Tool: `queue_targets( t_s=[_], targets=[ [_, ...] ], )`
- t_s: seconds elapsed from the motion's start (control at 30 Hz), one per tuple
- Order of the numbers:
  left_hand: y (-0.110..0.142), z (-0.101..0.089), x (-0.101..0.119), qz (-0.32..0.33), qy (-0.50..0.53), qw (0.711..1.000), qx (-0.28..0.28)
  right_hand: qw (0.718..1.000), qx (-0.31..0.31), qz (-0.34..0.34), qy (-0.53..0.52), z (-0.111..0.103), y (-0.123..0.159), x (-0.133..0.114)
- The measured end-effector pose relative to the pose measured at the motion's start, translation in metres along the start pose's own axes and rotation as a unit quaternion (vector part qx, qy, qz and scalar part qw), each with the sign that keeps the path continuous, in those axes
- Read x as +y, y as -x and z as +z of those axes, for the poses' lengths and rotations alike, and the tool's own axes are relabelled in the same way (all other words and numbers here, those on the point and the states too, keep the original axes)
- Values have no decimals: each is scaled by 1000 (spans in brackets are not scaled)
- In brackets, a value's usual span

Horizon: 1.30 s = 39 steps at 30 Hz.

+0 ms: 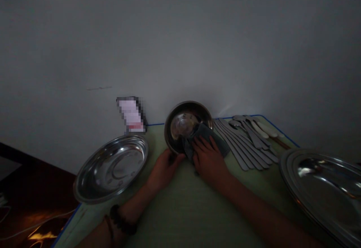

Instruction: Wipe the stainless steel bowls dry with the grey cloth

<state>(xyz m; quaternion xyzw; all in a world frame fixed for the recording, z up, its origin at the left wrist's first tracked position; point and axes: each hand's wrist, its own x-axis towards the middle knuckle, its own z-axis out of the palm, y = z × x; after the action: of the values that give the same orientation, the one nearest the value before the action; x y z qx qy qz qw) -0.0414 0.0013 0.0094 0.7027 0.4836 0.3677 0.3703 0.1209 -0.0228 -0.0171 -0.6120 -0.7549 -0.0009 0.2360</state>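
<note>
A round stainless steel bowl (183, 122) is tilted up near the wall, its inside facing me. My left hand (165, 169) grips its lower left rim, the fingers partly hidden behind the metal. In my right hand (210, 161) is a dark grey cloth (210, 133), pressed against the bowl's lower right inside. The fingers lie over the cloth, and one end of it hangs past the rim. Just right of the cloth, several flat-handled pieces of metal cutlery (239, 146) are fanned out on the table.
A shiny metal basin (111, 169) lies at the left edge of the green table (180, 210). Stacked metal plates (324, 187) stand at the right. Behind the basin, a phone (131, 114) leans on the wall. White-handled spoons (259, 129) lie by the far right corner.
</note>
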Motion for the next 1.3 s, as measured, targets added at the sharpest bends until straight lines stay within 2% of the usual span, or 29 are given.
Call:
queue_targets(
  t_s=[0.07,0.17,0.2,0.23,0.37,0.4,0.53,0.6,0.7,0.73,0.77,0.9,0.97,1.13,1.17,1.3],
  targets=[
    [0,1,0,-3,-8,1000,10,1000,-5,5,-3,1,0,0],
    [0,-1,1,-19,-27,994,104,1000,-6,4,-8,1,0,0],
    [1,-1,1,-20,-36,992,120,1000,-4,2,-8,1,0,0],
    [1,-2,1,-15,-44,992,115,1000,-2,0,-7,1,0,0],
    [3,1,2,13,-34,999,19,1000,-2,10,-9,1,-1,0],
    [3,1,2,11,-27,999,27,1000,-4,13,-12,1,-1,0],
    [3,0,3,-5,-36,991,127,1000,-4,11,-14,1,0,0],
    [4,0,4,4,-54,993,102,1000,-5,10,-10,1,0,0],
    [8,3,6,19,-42,999,9,1000,-9,20,-11,0,-1,0],
    [8,4,6,16,-34,999,-2,1000,-11,22,-13,0,-1,0],
    [9,5,7,7,-26,1000,6,1000,-12,22,-15,0,-1,0],
    [5,1,4,-20,15,994,109,1000,-6,11,-15,1,-1,0],
    [2,-1,1,-15,8,994,109,1000,0,9,-12,2,-1,0],
    [-1,0,-3,-5,10,1000,-17,1000,-8,-5,-23,1,0,1],
    [-1,0,-3,-11,13,1000,-9,1000,-12,-8,-27,0,1,1],
    [-1,-3,-3,-37,22,992,115,999,-15,-14,-31,0,1,-1]
  ],
)
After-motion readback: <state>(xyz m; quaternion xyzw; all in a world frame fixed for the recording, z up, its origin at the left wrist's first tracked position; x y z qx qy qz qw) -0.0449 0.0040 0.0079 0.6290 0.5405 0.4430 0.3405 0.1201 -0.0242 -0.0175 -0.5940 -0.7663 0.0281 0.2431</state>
